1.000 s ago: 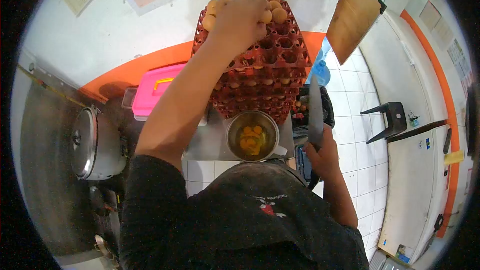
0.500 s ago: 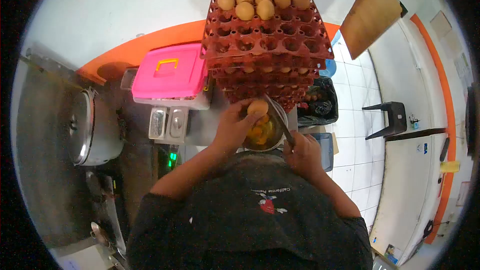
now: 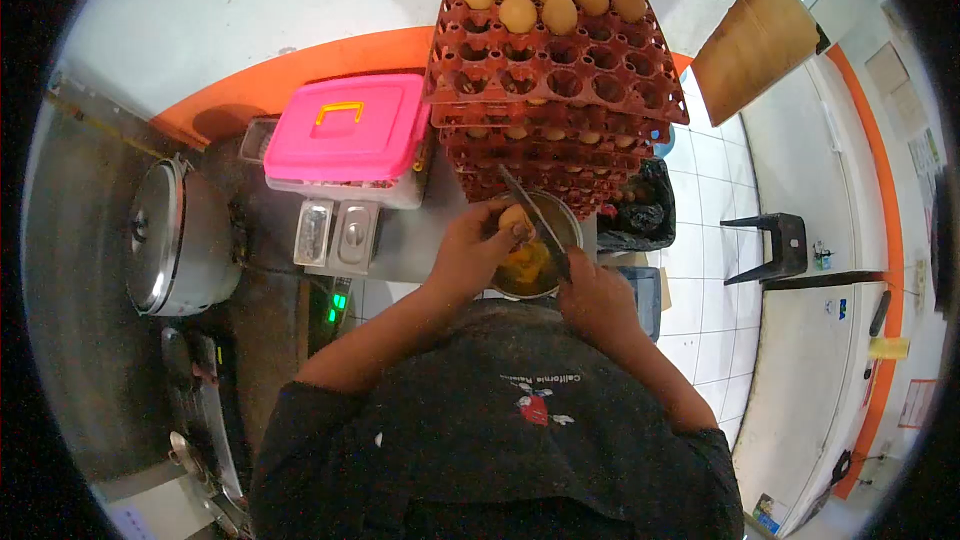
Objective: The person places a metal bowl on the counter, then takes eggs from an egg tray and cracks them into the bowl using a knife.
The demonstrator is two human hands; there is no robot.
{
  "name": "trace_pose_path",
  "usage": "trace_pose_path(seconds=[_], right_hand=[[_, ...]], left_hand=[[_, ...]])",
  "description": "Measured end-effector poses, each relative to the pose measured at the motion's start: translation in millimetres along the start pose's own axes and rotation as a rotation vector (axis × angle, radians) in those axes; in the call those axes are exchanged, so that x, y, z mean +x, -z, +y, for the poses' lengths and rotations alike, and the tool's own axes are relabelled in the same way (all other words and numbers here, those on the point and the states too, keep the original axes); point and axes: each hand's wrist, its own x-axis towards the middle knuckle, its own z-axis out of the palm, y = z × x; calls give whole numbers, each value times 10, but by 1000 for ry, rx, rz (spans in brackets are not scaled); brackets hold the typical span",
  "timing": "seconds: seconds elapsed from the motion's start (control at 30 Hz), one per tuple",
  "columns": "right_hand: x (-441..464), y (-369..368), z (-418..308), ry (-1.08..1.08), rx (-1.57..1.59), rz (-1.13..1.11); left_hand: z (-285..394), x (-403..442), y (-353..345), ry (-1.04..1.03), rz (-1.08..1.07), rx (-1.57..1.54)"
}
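My left hand (image 3: 474, 248) pinches a brown egg (image 3: 514, 218) over a round metal bowl (image 3: 572, 227). A knife (image 3: 536, 212) is gripped in my right hand (image 3: 600, 298), its blade slanting up and to the left over the bowl. The blade lies right beside the egg; whether it touches the shell I cannot tell. Inside the bowl are yellow yolks and clear egg liquid (image 3: 528, 266). Just beyond the bowl rises a tall stack of red egg trays (image 3: 560, 85), with rows of brown eggs (image 3: 558, 14) at the far end of the top one.
Left of the trays sits a plastic box with a pink lid (image 3: 345, 135). Two small lidded metal containers (image 3: 352, 237) stand before it. A large lidded pot (image 3: 180, 240) is at far left. Rightward are a black-lined bin (image 3: 640, 205) and a black stool (image 3: 780, 245) on white floor tiles.
The knife blade has shifted left and now lies alongside the egg, and my right hand has come nearer the left. The view has turned slightly.
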Motion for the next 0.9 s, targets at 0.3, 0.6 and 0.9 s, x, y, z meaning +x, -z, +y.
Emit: trace_pose_path(seconds=[0.3,0.6,0.9], right_hand=[[305,175,99,250,334,340],[482,-30,189,282,318,287],[618,-93,275,364,79,371]], left_hand=[[-353,85,108,-106,-212,259],[-243,89,-6,-71,-122,410],[-269,212,100,-447,-86,769]])
